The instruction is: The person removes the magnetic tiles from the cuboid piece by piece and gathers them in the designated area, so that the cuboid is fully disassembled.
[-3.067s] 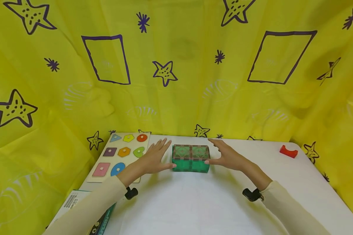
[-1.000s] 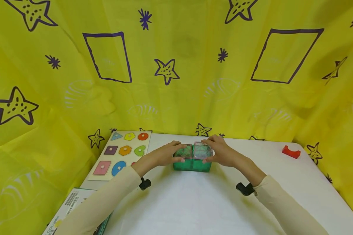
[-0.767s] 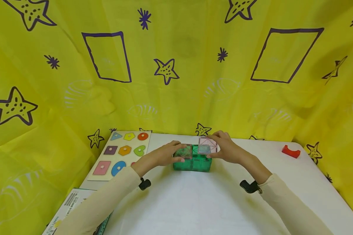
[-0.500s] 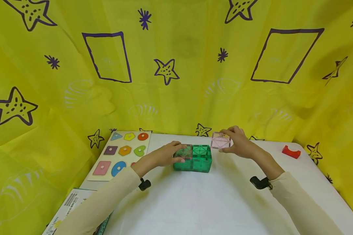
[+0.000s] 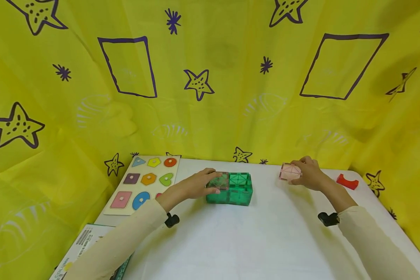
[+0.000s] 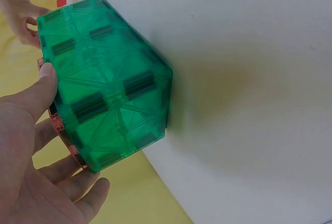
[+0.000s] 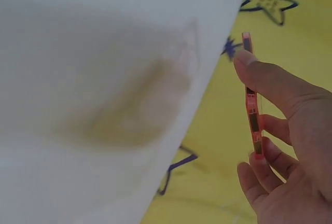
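A green see-through box (image 5: 240, 196) built of magnetic tiles stands near the middle of the table. A pink square magnetic tile (image 5: 223, 180) lies on the left part of its top; the right part shows green only. My left hand (image 5: 196, 184) grips the box at its upper left, thumb on the front, fingers over the top. In the left wrist view the green box (image 6: 111, 86) is close, the pink tile edge (image 6: 58, 123) under the hand. My right hand (image 5: 309, 175) pinches another pink magnetic tile (image 5: 289, 172) above the table, by its edges in the right wrist view (image 7: 252, 112).
A wooden shape puzzle board (image 5: 136, 186) lies left of the left hand. A box with printed text (image 5: 80, 249) sits at the front left, partly under the sleeve. A red arch block (image 5: 347, 181) rests right of the right hand. A yellow curtain (image 5: 231, 116) hangs behind the table.
Both hands closed in on the box. The right hand lifted a pink tile off its right top and carried it rightward. The left hand has stayed at the box over the last second.
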`<state>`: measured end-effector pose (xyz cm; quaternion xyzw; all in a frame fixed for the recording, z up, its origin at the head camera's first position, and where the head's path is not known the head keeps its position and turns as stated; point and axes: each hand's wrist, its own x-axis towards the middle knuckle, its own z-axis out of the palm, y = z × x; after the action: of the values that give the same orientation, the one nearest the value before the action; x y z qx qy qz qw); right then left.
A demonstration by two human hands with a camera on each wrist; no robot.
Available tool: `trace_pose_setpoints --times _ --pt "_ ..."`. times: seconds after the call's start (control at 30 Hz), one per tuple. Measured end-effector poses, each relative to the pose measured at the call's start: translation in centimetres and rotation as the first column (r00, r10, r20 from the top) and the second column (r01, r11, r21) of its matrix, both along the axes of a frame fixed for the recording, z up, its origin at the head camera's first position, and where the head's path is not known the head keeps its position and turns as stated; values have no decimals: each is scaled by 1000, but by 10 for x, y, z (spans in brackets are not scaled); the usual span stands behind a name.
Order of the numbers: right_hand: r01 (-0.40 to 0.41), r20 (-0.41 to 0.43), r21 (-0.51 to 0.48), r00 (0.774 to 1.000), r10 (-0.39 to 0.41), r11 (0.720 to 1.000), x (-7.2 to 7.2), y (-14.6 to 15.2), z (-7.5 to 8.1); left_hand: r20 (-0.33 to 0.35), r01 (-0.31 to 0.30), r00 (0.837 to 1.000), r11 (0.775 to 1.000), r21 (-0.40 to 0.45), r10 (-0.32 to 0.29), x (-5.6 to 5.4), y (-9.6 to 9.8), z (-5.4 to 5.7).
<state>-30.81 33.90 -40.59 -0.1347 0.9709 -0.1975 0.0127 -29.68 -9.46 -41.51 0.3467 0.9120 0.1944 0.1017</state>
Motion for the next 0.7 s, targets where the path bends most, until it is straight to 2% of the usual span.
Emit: trace_pose_setpoints --times 0.13,0.27,0.47,0.7 --pt "38 15 77 999 -39 996 -5 24 -9 1 1 1000 1000 5 -1 0 0 1" --pt "53 24 97 998 -56 994 -6 44 -12 -5 6 1000 1000 6 -6 0 1 0" --pt "23 39 97 999 -27 995 -7 61 -14 -7 5 1000 1000 10 -4 0 1 -4" --pt "-9 143 158 990 -14 987 -13 77 -21 -6 4 1000 1000 19 -4 1 1 -5"
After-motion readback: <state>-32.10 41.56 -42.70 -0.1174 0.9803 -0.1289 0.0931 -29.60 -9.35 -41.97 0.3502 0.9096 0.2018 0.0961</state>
